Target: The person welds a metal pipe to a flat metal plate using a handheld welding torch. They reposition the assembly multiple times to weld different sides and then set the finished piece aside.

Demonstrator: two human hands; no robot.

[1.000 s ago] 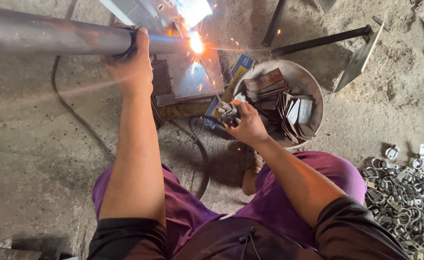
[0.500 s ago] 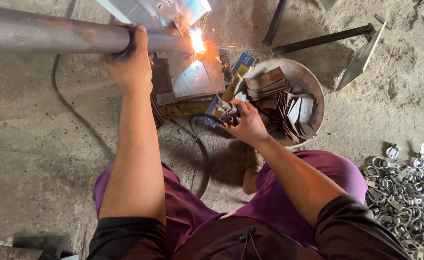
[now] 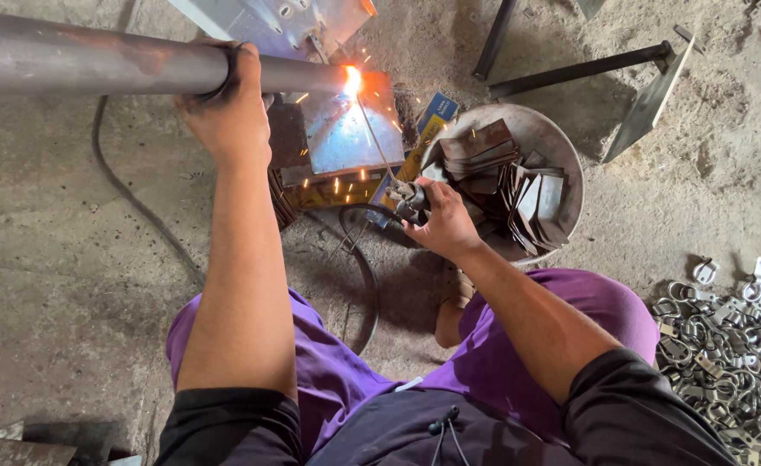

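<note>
Head view: your left hand (image 3: 225, 108) wraps fully around the grey steel pipe (image 3: 95, 62), which crosses the top left. Your right hand (image 3: 442, 220) is closed on the electrode holder (image 3: 408, 198) (rod tip sparking at the pipe's end). A blue-and-yellow box (image 3: 432, 116) lies beside the metal bowl (image 3: 562, 147) of plates.

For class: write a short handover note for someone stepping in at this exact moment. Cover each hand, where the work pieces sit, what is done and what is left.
Left hand: gripped over the steel pipe, holding it level.
Right hand: holds the electrode holder; welding rod reaches the pipe's end.
Arc is lit at the pipe end above the flat plate.
Bowl of cut plates lies right of it.
Done: weld under way. Left: seam unfinished; extent unclear.
</note>
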